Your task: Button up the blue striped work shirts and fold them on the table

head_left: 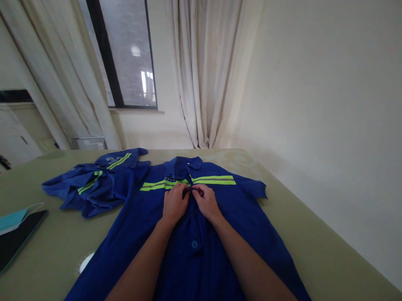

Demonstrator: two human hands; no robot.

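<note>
Blue shirt (247,215) on the green table (307,234): it lies spread out in the middle, front side up, collar at the far end. A bright yellow-green stripe (215,180) runs across the chest. One short sleeve (256,188) sticks out on the right.
Crumpled blue clothes (106,188): they sit in a heap on the far left, touching the shirt, with the same bright stripes.
Flat black thing (17,247): it lies on the near left, well apart from the shirt.
Face mask (7,224): it is light blue and rests on the flat black thing.
Left hand (175,202): its fingers pinch the shirt's front edge, just below the stripe.
Right hand (206,201): it pinches the same edge, close beside the left hand.
White thing (87,262): it peeks out by the shirt's near left side.
Button (194,244): it is round and blue, nearer than both hands.
</note>
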